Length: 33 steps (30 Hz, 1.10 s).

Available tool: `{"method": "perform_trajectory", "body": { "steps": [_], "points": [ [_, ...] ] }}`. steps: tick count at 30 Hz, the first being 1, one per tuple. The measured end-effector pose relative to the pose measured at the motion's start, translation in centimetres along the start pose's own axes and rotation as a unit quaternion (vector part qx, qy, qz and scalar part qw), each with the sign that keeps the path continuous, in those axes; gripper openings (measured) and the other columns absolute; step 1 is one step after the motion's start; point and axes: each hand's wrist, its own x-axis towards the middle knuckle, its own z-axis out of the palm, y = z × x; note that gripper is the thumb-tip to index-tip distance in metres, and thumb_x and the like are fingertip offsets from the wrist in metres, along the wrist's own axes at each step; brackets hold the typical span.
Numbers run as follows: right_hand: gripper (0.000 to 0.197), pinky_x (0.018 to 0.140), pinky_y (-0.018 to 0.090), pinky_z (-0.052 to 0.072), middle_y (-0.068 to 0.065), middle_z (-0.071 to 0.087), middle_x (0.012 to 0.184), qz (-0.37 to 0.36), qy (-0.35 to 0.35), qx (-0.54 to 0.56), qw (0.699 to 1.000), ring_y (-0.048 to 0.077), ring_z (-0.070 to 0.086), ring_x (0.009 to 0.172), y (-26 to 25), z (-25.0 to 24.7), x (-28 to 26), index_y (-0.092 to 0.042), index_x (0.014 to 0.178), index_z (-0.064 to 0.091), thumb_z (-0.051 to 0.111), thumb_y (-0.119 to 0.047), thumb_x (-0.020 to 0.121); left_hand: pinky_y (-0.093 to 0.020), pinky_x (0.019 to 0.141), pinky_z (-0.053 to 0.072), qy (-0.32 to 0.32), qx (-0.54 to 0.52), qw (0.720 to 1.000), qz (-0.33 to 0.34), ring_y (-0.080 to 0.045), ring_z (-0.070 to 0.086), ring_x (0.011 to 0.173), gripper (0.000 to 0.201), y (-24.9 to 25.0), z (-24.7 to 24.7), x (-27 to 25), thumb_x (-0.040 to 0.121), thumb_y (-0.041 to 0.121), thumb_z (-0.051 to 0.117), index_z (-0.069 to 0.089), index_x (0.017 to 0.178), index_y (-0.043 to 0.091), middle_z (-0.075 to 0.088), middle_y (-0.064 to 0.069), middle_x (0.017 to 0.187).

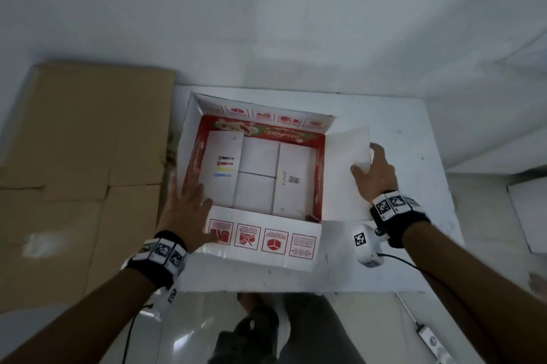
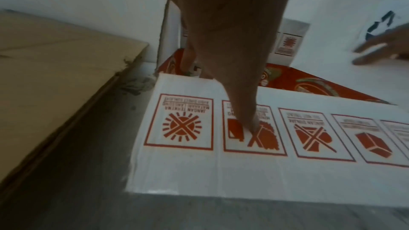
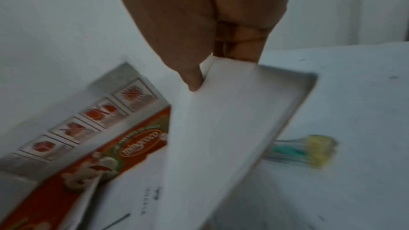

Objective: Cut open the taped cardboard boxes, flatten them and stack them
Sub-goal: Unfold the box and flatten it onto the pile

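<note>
A red-and-white printed box (image 1: 319, 174) stands open on the white table (image 1: 414, 245), its four flaps spread outward. My left hand (image 1: 189, 203) lies flat with straight fingers at the box's near-left corner, and its thumb (image 2: 250, 120) presses on the near flap (image 1: 260, 240) printed with red icons. My right hand (image 1: 374, 169) pinches the outer far edge of the white right flap (image 1: 344, 186) between thumb and fingers. In the right wrist view that flap (image 3: 221, 137) is held lifted off the table.
A stack of flattened brown cardboard (image 1: 74, 171) lies against the box's left side. A small yellow-and-teal tool (image 3: 309, 151) lies on the table, partly under the right flap. A white sheet (image 1: 529, 215) lies at the far right. A power strip (image 1: 429, 340) lies on the floor.
</note>
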Motion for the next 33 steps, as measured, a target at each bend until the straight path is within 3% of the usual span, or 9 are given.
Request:
{"method": "perform_trajectory", "body": {
  "steps": [5,8,11,16,22,25,27,30,33],
  "points": [
    [0.065,0.087,0.047,0.057,0.011,0.065,0.119,0.130,-0.042,0.156,0.978,0.030,0.065,0.100,4.6,1.4,-1.7,-0.015,0.123,0.050,0.070,-0.062,0.082,-0.078,0.109,-0.014,-0.012,-0.028,0.999,-0.024,-0.043,0.020,0.152,0.073,-1.4,0.2,1.2,0.072,0.086,0.058,0.076,0.096,0.019,0.067,-0.013,0.130],
    [0.068,0.094,0.049,0.055,0.008,0.073,0.117,0.184,-0.150,0.399,0.886,0.029,0.071,0.102,5.5,1.7,-5.4,-0.013,0.119,0.062,0.054,-0.073,0.087,-0.075,0.114,-0.007,0.065,-0.045,0.997,-0.007,-0.036,0.042,0.141,0.064,-1.5,-1.2,1.5,0.074,0.080,0.063,0.075,0.080,0.017,0.075,-0.004,0.095],
    [0.090,0.105,0.055,0.043,0.002,0.068,0.129,0.177,-0.177,0.528,0.812,0.024,0.060,0.123,5.3,1.9,-7.2,-0.018,0.129,0.061,0.036,-0.087,0.078,-0.072,0.113,-0.011,0.121,-0.069,0.990,-0.011,-0.025,0.053,0.129,0.070,-1.5,-4.8,1.9,0.082,0.086,0.038,0.074,0.084,0.026,0.073,0.001,0.100],
    [0.090,0.098,0.054,0.049,0.001,0.051,0.143,0.078,-0.134,0.413,0.898,0.025,0.051,0.130,0.1,2.2,-5.7,-0.047,0.147,0.026,0.080,-0.057,0.076,-0.066,0.118,-0.005,0.195,-0.214,0.956,-0.050,-0.020,0.059,0.119,0.084,-1.5,-9.9,2.9,0.082,0.092,0.009,0.069,0.097,0.034,0.071,0.010,0.109],
    [0.105,0.076,0.051,0.062,0.007,0.058,0.132,0.006,-0.071,0.509,0.858,0.028,0.066,0.110,-8.6,1.1,-3.3,-0.047,0.153,0.007,0.070,0.005,0.087,-0.069,0.118,0.004,0.182,-0.330,0.921,-0.094,-0.020,0.061,0.117,0.074,-1.1,-12.3,1.9,0.079,0.094,0.017,0.061,0.085,0.035,0.071,0.013,0.102],
    [0.093,0.089,0.053,0.058,0.013,0.062,0.132,-0.056,-0.037,0.477,0.877,0.027,0.068,0.109,-12.7,-0.2,-2.0,-0.040,0.150,0.013,0.068,0.002,0.089,-0.076,0.107,-0.023,0.194,-0.207,0.956,-0.067,-0.022,0.048,0.137,0.087,-1.4,-12.8,0.0,0.086,0.090,0.006,0.069,0.104,0.032,0.069,0.012,0.122],
    [0.069,0.088,0.048,0.060,0.013,0.068,0.121,-0.064,-0.013,0.432,0.899,0.024,0.072,0.099,-15.0,-0.4,-2.0,-0.031,0.135,0.028,0.070,-0.005,0.089,-0.072,0.110,-0.023,0.201,-0.199,0.958,-0.040,-0.019,0.048,0.138,0.089,-1.2,-12.8,-1.2,0.089,0.084,-0.001,0.068,0.105,0.029,0.069,0.012,0.121],
    [0.041,0.082,0.049,0.061,0.010,0.074,0.105,-0.073,-0.043,0.407,0.910,0.026,0.075,0.088,-17.1,0.7,-2.4,-0.025,0.106,0.048,0.078,-0.034,0.080,-0.052,0.117,-0.026,0.200,-0.335,0.921,-0.007,-0.016,0.059,0.124,0.077,-1.3,-11.1,-1.7,0.086,0.088,0.004,0.055,0.100,0.032,0.071,0.014,0.103],
    [0.035,0.096,0.047,0.056,0.007,0.075,0.110,-0.114,-0.237,0.410,0.873,0.022,0.073,0.101,-17.0,2.0,-4.3,-0.013,0.115,0.062,0.068,-0.040,0.093,-0.038,0.123,-0.015,0.240,-0.455,0.856,-0.050,-0.001,0.069,0.100,0.068,-3.0,-9.3,-0.9,0.088,0.086,0.022,0.060,0.096,0.030,0.074,0.015,0.079]
  ]
}}
